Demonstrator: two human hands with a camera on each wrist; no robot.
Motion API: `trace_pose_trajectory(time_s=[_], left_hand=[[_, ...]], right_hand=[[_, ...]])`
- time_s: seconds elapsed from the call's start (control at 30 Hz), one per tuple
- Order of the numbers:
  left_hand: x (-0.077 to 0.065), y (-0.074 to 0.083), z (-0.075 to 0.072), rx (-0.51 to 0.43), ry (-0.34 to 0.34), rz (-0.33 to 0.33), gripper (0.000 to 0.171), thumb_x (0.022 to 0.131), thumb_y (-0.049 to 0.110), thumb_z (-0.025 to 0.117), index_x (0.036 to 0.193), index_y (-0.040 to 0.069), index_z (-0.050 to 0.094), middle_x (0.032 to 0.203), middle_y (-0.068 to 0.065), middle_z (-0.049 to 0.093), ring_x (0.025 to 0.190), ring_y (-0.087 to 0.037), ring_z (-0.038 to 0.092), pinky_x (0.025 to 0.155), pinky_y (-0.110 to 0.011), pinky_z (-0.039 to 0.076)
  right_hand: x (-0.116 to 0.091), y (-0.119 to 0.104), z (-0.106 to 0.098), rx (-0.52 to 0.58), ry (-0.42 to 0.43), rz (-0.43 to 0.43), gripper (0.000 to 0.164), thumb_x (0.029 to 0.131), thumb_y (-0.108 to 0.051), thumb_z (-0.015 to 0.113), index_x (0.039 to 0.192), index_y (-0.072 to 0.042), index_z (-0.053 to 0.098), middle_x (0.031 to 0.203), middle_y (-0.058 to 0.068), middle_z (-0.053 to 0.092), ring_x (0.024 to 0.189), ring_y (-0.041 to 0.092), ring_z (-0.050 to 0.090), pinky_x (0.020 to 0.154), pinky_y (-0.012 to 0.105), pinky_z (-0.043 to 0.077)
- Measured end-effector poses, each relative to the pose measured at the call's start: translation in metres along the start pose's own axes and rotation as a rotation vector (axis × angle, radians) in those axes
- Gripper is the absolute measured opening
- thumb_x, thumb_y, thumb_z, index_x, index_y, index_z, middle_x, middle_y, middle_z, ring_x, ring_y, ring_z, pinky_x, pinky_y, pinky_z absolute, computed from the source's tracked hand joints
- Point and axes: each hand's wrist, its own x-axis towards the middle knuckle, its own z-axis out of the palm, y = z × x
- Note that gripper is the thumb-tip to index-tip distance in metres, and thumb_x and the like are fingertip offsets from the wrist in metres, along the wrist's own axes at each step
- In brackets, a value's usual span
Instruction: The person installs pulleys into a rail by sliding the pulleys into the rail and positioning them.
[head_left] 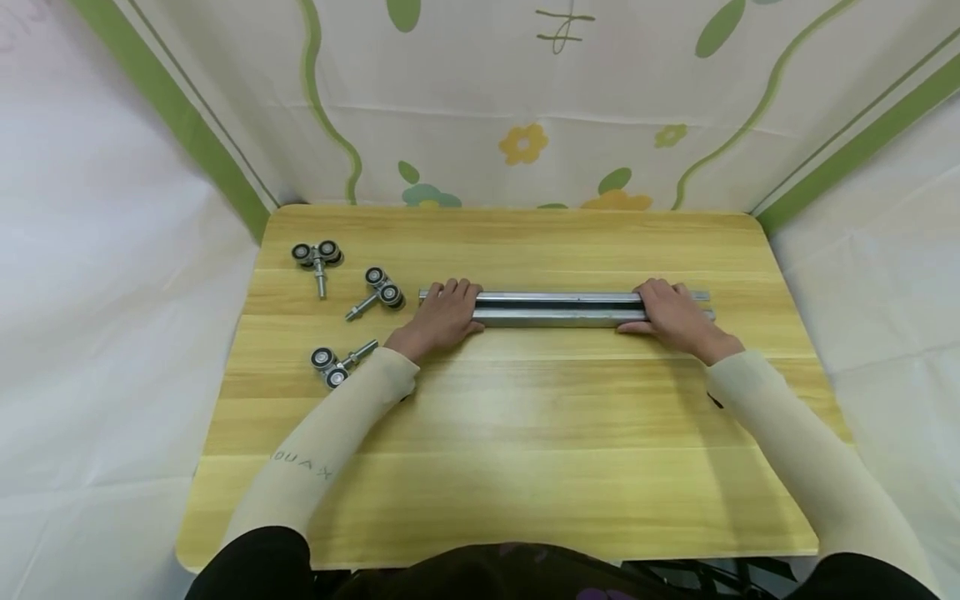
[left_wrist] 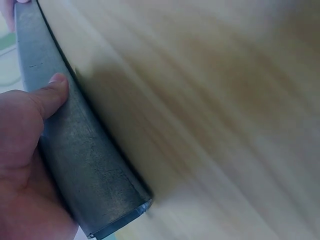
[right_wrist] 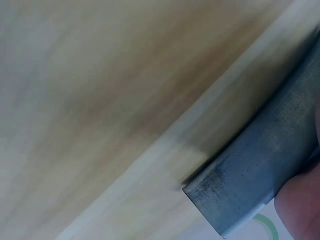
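Observation:
A metal channel rail (head_left: 555,318) with a dark slot along its upper face lies crosswise on the wooden table. Near its left end, my left hand (head_left: 447,317) grips it, fingers over the far side and thumb at the near side. My right hand (head_left: 675,318) holds the rail near its right end in the same way. In the left wrist view, the thumb presses on the rail's flat grey side (left_wrist: 90,155). Only part of the right hand (right_wrist: 302,205) shows beside the rail's end (right_wrist: 235,185) in the right wrist view.
Three roller trolleys with threaded bolts lie at the table's left: one at the back (head_left: 318,257), one near the rail's left end (head_left: 384,287), one beside the left forearm (head_left: 327,365). White fabric walls (head_left: 450,75) with printed flowers stand behind and at both sides.

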Motion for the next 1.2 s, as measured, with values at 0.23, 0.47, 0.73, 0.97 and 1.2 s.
trace_pose_trajectory(time_s=[0.23,0.47,0.73,0.97,1.2], left_hand=[[-0.009,0.005,0.004,0.017,0.018,0.019,0.068,0.094,0.051,0.053,0.142,0.005,0.038,0.131,-0.015,0.050,0.120,-0.032,0.044,0.106,-0.051,0.033],[-0.017,0.008,0.009,0.006,0.046,0.031,0.067,0.094,0.050,0.054,0.141,0.004,0.040,0.126,-0.015,0.051,0.115,-0.031,0.045,0.103,-0.051,0.035],[-0.023,0.011,0.011,-0.010,0.038,0.026,0.069,0.093,0.051,0.054,0.142,0.003,0.039,0.126,-0.015,0.051,0.113,-0.030,0.044,0.103,-0.050,0.035],[-0.026,0.009,0.014,-0.025,0.057,0.019,0.069,0.094,0.051,0.053,0.143,0.005,0.038,0.130,-0.014,0.050,0.117,-0.030,0.043,0.105,-0.050,0.033],[-0.029,0.009,0.013,-0.027,0.050,0.010,0.068,0.094,0.052,0.053,0.143,0.007,0.039,0.131,-0.014,0.051,0.121,-0.030,0.043,0.107,-0.049,0.032]], right_hand=[[-0.009,-0.004,0.003,-0.016,0.032,-0.013,0.075,0.079,-0.067,0.062,0.116,-0.002,0.056,0.104,0.013,0.059,0.092,0.028,0.051,0.080,0.050,0.036],[-0.016,-0.007,0.004,-0.008,0.027,0.005,0.078,0.078,-0.071,0.059,0.117,-0.003,0.057,0.103,0.010,0.059,0.090,0.026,0.051,0.081,0.049,0.036],[-0.022,-0.012,0.005,-0.004,0.043,-0.012,0.074,0.079,-0.067,0.062,0.116,-0.003,0.057,0.103,0.011,0.058,0.092,0.027,0.051,0.082,0.051,0.036],[-0.023,-0.015,0.006,-0.012,0.074,-0.028,0.072,0.080,-0.065,0.062,0.116,-0.004,0.057,0.102,0.010,0.057,0.089,0.026,0.049,0.080,0.049,0.035],[-0.026,-0.017,0.008,0.009,0.091,-0.029,0.071,0.079,-0.064,0.064,0.117,-0.005,0.058,0.103,0.009,0.059,0.091,0.026,0.051,0.081,0.049,0.036]])
